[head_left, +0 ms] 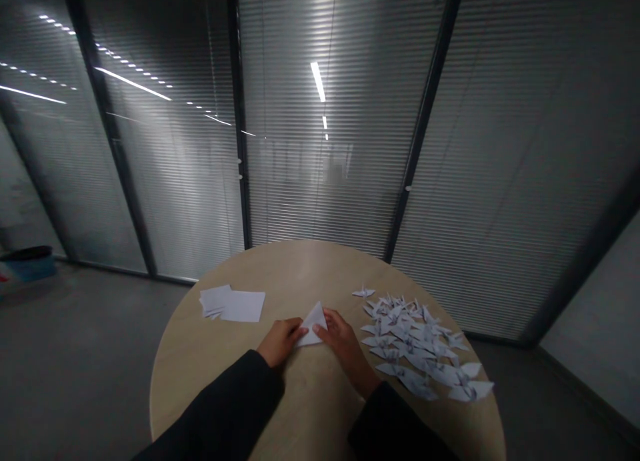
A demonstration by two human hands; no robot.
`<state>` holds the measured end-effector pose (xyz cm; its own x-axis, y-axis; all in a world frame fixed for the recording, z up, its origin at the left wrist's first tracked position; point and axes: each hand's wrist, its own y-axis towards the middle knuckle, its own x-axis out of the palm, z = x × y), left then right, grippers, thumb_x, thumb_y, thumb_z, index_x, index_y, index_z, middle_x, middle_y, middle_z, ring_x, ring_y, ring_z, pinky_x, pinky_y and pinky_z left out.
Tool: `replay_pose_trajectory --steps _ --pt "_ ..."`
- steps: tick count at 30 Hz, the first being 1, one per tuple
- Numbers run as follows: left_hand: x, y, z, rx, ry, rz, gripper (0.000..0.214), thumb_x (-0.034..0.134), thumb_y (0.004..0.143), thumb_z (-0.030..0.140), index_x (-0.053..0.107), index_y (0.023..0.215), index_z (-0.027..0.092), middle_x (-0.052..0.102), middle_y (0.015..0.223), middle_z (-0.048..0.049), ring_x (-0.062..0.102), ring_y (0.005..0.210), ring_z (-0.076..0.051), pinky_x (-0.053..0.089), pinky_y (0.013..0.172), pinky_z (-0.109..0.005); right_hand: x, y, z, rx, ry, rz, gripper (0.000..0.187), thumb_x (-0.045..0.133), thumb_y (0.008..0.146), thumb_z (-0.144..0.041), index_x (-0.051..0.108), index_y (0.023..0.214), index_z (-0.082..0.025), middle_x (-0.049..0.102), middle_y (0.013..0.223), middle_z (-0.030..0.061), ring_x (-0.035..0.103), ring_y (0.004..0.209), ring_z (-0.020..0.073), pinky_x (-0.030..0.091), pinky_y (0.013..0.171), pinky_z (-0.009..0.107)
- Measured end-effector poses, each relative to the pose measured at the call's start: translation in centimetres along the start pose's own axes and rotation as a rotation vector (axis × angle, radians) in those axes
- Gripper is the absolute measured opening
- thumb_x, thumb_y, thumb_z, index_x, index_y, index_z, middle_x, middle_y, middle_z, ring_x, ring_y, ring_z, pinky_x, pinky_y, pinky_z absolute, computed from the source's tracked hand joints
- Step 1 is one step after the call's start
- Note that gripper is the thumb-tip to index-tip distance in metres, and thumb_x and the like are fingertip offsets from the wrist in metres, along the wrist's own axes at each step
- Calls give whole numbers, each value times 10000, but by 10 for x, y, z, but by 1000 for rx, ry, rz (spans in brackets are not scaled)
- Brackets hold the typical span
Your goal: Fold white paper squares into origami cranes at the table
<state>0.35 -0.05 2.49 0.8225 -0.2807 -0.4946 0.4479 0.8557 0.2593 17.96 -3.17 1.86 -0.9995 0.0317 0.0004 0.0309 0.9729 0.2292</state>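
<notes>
Between my two hands is a folded sheet of white paper [314, 324], shaped like a triangle with its point away from me. My left hand [281, 341] grips its left lower corner, thumb on top. On the right side my right hand [343, 341] holds the paper, its thumb pressed on the face and its fingers behind the edge. Right of my right hand lies a spread of many white folded paper cranes [410, 341]. A single paper crane [363, 292] sits a little apart at their far left. Loose white paper sheets [243, 306] lie in an overlapping stack to the left.
All of this is on a round light-wood table [200, 367]. Behind it stand glass partitions with blinds [320, 201] in dark frames. A blue bin with a dark liner [31, 264] is on the floor at far left.
</notes>
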Motion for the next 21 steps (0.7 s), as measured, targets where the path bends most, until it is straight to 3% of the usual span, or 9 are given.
replay_pose_trajectory --steps 3,7,13,21 --pt "1 2 3 -1 -11 -110 399 552 817 529 620 638 179 520 575 19 435 567 -149 319 562 -264 -2 7 2 52 -71 -29 230 746 653 -401 701 746 -195 716 723 18 645 692 223 483 612 293" --pt "5 6 3 -11 -36 -208 405 600 776 562 668 692 171 503 573 29 408 559 -142 309 541 -258 -8 14 8 117 -158 0 256 772 624 -415 715 661 -168 686 614 11 583 570 186 408 516 263" --pt "7 11 3 -33 -67 -190 517 442 870 604 673 744 159 514 637 7 407 602 -149 319 573 -268 -9 17 11 172 -223 73 289 751 624 -462 708 619 -176 666 568 12 539 531 170 361 479 256" --pt "1 15 5 -42 -52 -169 529 441 876 624 574 641 169 404 584 47 364 575 -125 287 553 -259 -10 21 7 190 -206 109 368 664 676 -534 643 597 -176 584 557 -11 475 529 143 353 498 256"
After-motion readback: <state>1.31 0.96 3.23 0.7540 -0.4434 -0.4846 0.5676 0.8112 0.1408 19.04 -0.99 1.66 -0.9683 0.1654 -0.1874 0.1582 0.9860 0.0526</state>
